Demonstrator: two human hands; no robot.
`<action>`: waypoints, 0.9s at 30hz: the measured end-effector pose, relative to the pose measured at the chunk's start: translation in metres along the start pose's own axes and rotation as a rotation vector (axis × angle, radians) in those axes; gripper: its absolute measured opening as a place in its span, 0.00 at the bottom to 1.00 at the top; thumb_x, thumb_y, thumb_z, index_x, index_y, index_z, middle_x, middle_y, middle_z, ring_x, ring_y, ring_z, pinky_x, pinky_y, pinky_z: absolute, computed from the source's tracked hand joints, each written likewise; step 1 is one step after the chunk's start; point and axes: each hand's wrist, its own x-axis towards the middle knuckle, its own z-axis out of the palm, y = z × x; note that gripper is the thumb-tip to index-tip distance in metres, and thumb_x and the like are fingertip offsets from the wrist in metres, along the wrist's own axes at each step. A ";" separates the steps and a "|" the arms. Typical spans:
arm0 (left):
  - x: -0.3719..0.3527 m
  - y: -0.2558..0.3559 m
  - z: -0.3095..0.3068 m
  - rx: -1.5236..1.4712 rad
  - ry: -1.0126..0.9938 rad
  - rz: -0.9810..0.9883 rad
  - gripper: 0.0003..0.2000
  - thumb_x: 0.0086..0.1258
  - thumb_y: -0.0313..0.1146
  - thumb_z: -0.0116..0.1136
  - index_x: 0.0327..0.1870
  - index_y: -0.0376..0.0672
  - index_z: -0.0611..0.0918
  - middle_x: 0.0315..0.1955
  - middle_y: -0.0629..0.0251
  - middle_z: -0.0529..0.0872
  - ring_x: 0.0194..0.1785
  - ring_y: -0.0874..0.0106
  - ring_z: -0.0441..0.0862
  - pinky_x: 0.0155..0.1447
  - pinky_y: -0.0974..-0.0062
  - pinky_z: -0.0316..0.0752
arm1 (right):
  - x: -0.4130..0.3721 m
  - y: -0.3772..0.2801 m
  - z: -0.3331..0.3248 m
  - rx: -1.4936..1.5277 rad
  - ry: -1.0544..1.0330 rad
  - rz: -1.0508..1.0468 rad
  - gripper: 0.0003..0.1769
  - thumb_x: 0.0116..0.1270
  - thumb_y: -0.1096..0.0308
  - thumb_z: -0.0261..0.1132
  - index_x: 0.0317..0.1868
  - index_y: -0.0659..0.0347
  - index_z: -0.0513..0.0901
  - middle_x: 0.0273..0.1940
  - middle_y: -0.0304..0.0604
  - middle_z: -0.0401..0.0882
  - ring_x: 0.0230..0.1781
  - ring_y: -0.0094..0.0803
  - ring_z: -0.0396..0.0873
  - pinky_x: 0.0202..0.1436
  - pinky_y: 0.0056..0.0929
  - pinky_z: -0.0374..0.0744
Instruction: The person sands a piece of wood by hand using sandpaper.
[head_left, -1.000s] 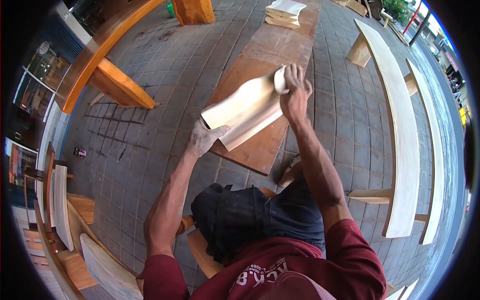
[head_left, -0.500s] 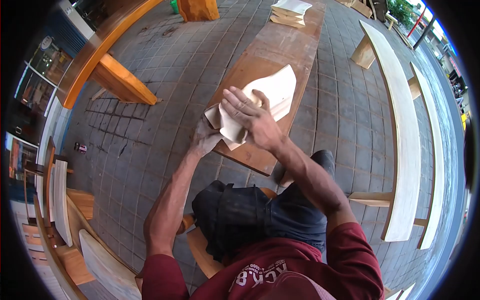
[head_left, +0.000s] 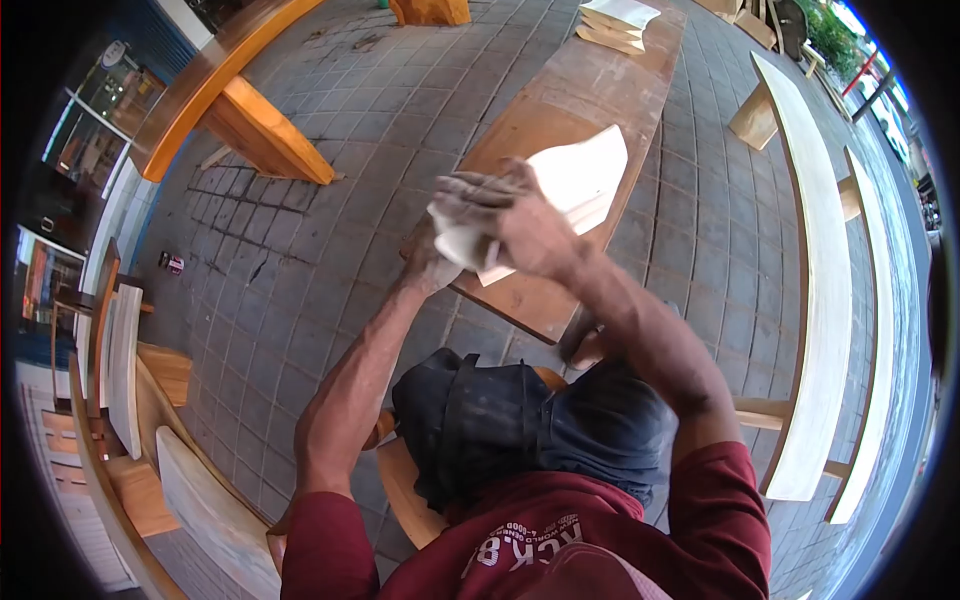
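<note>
Grey paving (head_left: 330,190) outdoors, a long brown plank (head_left: 560,100) on it. Left hand (head_left: 428,268) and right hand (head_left: 510,225) fingers clasp a pale wood piece (head_left: 585,170) above it.

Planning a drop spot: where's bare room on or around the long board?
Free: the board stretch between the wood piece and the stack at its far end; the paving between board and pale bench; the paving toward the orange bench. Crowded: the board's near end, where left hand and right hand grip the wood piece.
</note>
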 end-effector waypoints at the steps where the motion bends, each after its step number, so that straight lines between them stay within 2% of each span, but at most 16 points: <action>1: -0.001 0.070 -0.020 -0.044 -0.029 -0.146 0.26 0.60 0.39 0.72 0.57 0.37 0.79 0.51 0.59 0.85 0.54 0.68 0.83 0.57 0.69 0.79 | -0.006 0.012 -0.010 -0.083 -0.070 0.028 0.49 0.48 0.68 0.74 0.75 0.41 0.69 0.76 0.32 0.66 0.77 0.29 0.63 0.79 0.55 0.48; 2: -0.003 0.059 -0.019 -0.126 -0.047 -0.245 0.27 0.59 0.37 0.74 0.58 0.37 0.79 0.48 0.60 0.88 0.51 0.69 0.85 0.57 0.70 0.79 | -0.015 0.029 -0.021 -0.147 -0.091 0.043 0.43 0.53 0.68 0.70 0.73 0.39 0.71 0.76 0.32 0.66 0.78 0.29 0.62 0.80 0.57 0.44; 4: -0.003 0.048 -0.007 -0.402 0.023 -0.168 0.29 0.57 0.35 0.75 0.61 0.36 0.78 0.45 0.60 0.89 0.48 0.71 0.85 0.57 0.70 0.80 | -0.029 0.058 -0.057 -0.305 -0.098 0.052 0.34 0.61 0.68 0.62 0.70 0.41 0.75 0.75 0.37 0.68 0.79 0.31 0.60 0.79 0.59 0.42; 5: -0.003 0.051 -0.010 -0.397 0.009 -0.172 0.30 0.58 0.34 0.74 0.61 0.35 0.78 0.48 0.60 0.88 0.50 0.72 0.84 0.58 0.71 0.78 | -0.037 0.073 -0.072 -0.315 -0.067 0.098 0.29 0.66 0.68 0.58 0.69 0.42 0.76 0.74 0.38 0.69 0.80 0.34 0.59 0.79 0.60 0.43; 6: -0.002 0.058 -0.014 -0.392 -0.012 -0.174 0.30 0.58 0.33 0.73 0.62 0.34 0.77 0.50 0.60 0.87 0.53 0.73 0.82 0.60 0.72 0.77 | -0.046 0.083 -0.082 -0.405 -0.073 0.197 0.35 0.60 0.75 0.65 0.68 0.38 0.77 0.74 0.33 0.69 0.80 0.35 0.58 0.80 0.60 0.44; 8: -0.001 0.064 -0.012 -0.387 -0.019 -0.155 0.30 0.59 0.32 0.72 0.63 0.33 0.77 0.53 0.59 0.86 0.56 0.74 0.81 0.62 0.73 0.75 | -0.064 0.112 -0.080 -0.281 0.075 0.360 0.35 0.63 0.73 0.65 0.71 0.39 0.75 0.76 0.35 0.67 0.81 0.38 0.56 0.78 0.61 0.47; 11: 0.001 0.047 -0.007 -0.377 0.021 -0.104 0.29 0.60 0.33 0.72 0.62 0.33 0.77 0.53 0.58 0.85 0.57 0.73 0.80 0.64 0.72 0.74 | -0.063 0.090 -0.065 -0.434 0.097 0.338 0.38 0.63 0.72 0.67 0.74 0.40 0.70 0.77 0.37 0.63 0.81 0.38 0.55 0.77 0.59 0.51; 14: 0.002 0.047 -0.004 -0.200 0.170 0.021 0.28 0.62 0.37 0.71 0.62 0.34 0.78 0.53 0.56 0.85 0.57 0.72 0.80 0.64 0.72 0.73 | -0.057 0.069 -0.050 -0.037 0.153 0.256 0.41 0.59 0.75 0.68 0.75 0.42 0.70 0.77 0.36 0.64 0.80 0.33 0.58 0.79 0.56 0.47; 15: 0.003 0.051 -0.008 -0.168 0.111 0.004 0.28 0.62 0.38 0.70 0.62 0.34 0.78 0.54 0.56 0.85 0.58 0.72 0.79 0.65 0.72 0.72 | -0.059 0.067 -0.060 -0.163 0.083 0.276 0.39 0.60 0.76 0.65 0.74 0.41 0.72 0.76 0.35 0.66 0.79 0.32 0.60 0.80 0.53 0.46; 16: 0.004 0.054 -0.014 -0.137 0.057 -0.015 0.29 0.63 0.40 0.70 0.63 0.34 0.78 0.54 0.55 0.85 0.58 0.72 0.79 0.65 0.72 0.72 | -0.064 0.079 -0.064 -0.235 0.112 0.233 0.36 0.62 0.75 0.64 0.71 0.41 0.75 0.75 0.34 0.69 0.80 0.32 0.59 0.80 0.54 0.46; 19: 0.009 0.055 -0.020 -0.152 -0.074 -0.043 0.31 0.64 0.42 0.70 0.65 0.36 0.76 0.54 0.55 0.86 0.57 0.70 0.83 0.62 0.71 0.76 | -0.068 0.103 -0.083 -0.374 0.103 0.451 0.35 0.58 0.77 0.63 0.67 0.40 0.80 0.73 0.32 0.71 0.80 0.32 0.58 0.80 0.57 0.43; 22: 0.007 0.058 -0.018 -0.255 -0.137 -0.058 0.31 0.66 0.43 0.69 0.67 0.37 0.77 0.53 0.54 0.88 0.55 0.69 0.85 0.60 0.71 0.78 | -0.063 0.098 -0.079 -0.327 0.000 0.410 0.37 0.54 0.79 0.63 0.67 0.42 0.80 0.73 0.35 0.71 0.79 0.33 0.59 0.80 0.56 0.43; 23: 0.008 0.061 -0.019 -0.290 -0.148 -0.060 0.30 0.66 0.43 0.69 0.66 0.37 0.77 0.53 0.53 0.88 0.55 0.70 0.86 0.60 0.71 0.78 | -0.067 0.102 -0.062 -0.014 0.036 0.284 0.37 0.53 0.78 0.64 0.66 0.44 0.80 0.72 0.39 0.72 0.78 0.34 0.62 0.80 0.56 0.42; 24: 0.009 0.065 -0.021 -0.280 -0.162 -0.064 0.30 0.66 0.43 0.68 0.66 0.37 0.77 0.53 0.53 0.88 0.55 0.70 0.85 0.60 0.71 0.78 | -0.056 0.073 -0.064 -0.054 0.056 0.269 0.34 0.56 0.78 0.64 0.65 0.45 0.81 0.71 0.42 0.73 0.77 0.34 0.63 0.81 0.53 0.42; 26: 0.007 0.072 -0.023 -0.259 -0.201 -0.085 0.29 0.67 0.44 0.68 0.65 0.35 0.78 0.53 0.52 0.88 0.56 0.71 0.85 0.60 0.72 0.78 | -0.057 0.079 -0.065 0.015 0.056 0.204 0.29 0.62 0.74 0.64 0.64 0.44 0.82 0.70 0.39 0.75 0.77 0.32 0.64 0.81 0.52 0.42; 27: 0.005 0.068 -0.021 -0.241 -0.209 -0.081 0.29 0.67 0.43 0.68 0.65 0.35 0.77 0.54 0.52 0.87 0.56 0.70 0.85 0.60 0.72 0.78 | -0.060 0.084 -0.071 -0.091 0.046 0.259 0.27 0.64 0.72 0.63 0.64 0.43 0.82 0.69 0.37 0.76 0.77 0.31 0.63 0.81 0.52 0.42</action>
